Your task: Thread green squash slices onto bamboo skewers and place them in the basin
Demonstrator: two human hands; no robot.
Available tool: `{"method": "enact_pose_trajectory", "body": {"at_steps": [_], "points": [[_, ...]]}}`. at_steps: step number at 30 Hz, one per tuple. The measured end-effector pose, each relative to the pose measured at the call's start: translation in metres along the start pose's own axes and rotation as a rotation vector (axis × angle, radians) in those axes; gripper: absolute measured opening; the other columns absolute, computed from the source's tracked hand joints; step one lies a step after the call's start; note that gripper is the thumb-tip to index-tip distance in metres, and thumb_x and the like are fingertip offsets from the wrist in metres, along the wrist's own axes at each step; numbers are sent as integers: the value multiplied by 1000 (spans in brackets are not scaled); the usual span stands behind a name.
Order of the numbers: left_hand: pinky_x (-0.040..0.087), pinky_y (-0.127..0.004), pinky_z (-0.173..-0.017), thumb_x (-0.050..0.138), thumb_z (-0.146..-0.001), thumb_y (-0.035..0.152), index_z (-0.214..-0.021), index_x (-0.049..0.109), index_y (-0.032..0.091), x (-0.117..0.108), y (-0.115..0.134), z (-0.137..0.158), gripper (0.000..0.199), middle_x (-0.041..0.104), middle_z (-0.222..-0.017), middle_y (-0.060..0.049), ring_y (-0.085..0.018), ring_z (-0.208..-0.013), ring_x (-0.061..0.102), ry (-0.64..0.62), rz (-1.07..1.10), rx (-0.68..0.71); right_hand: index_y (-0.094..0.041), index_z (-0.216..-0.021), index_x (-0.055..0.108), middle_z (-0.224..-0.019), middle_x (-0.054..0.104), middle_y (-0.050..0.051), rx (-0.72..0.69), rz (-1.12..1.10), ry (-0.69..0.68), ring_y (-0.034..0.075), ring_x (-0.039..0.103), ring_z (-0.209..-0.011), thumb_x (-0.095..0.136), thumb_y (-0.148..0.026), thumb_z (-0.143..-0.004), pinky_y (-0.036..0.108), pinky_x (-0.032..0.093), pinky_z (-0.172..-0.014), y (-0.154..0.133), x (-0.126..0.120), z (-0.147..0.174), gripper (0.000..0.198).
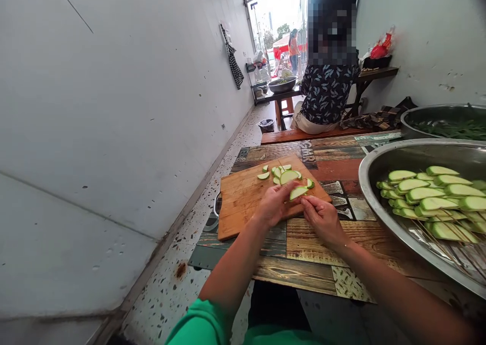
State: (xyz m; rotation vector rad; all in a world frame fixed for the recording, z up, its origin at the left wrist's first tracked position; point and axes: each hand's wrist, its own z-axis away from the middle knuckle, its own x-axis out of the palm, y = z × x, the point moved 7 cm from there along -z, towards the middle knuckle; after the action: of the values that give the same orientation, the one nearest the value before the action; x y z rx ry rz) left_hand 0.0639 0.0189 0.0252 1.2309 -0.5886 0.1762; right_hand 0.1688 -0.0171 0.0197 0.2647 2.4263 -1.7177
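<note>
My left hand (274,203) is closed on a half-round zucchini slice (297,193) with pale flesh and green skin, held over the right part of a wooden cutting board (243,198). Close against that slice's lower right edge, my right hand (322,218) has its thumb and fingers pinched together. What it pinches is too small to make out. More cut zucchini slices (289,177) lie on the board just beyond my hands, and a few (263,176) lie further left.
On the right stands a large metal bowl (374,203) of zucchini slices on thin skewers (436,238). Behind it is another metal bowl (410,117) with greens. A person in a patterned shirt (328,94) sits on a bench (281,136) beyond the table. A white wall (114,107) runs along the left.
</note>
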Motion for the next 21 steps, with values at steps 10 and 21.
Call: {"method": "enact_pose_trajectory", "body": {"at_steps": [10, 21], "points": [[50, -25, -71, 74, -70, 36, -88, 68, 12, -2, 0, -5, 30, 70, -90, -9, -17, -81, 66, -19, 45, 112, -14, -84, 65, -53, 47, -3, 86, -51, -37, 10, 40, -48, 52, -47, -84, 21, 31, -45, 1, 4, 1, 36], [36, -20, -46, 75, -67, 40, -91, 72, 12, 17, -20, -3, 38, 58, -60, 0, -5, -45, 42, -133, 4, 26, -15, -77, 63, -63, 61, 0, 276, -472, -41, 11, 53, -55, 66, -50, -72, 23, 46, -55, 15, 3, -9, 35]]}}
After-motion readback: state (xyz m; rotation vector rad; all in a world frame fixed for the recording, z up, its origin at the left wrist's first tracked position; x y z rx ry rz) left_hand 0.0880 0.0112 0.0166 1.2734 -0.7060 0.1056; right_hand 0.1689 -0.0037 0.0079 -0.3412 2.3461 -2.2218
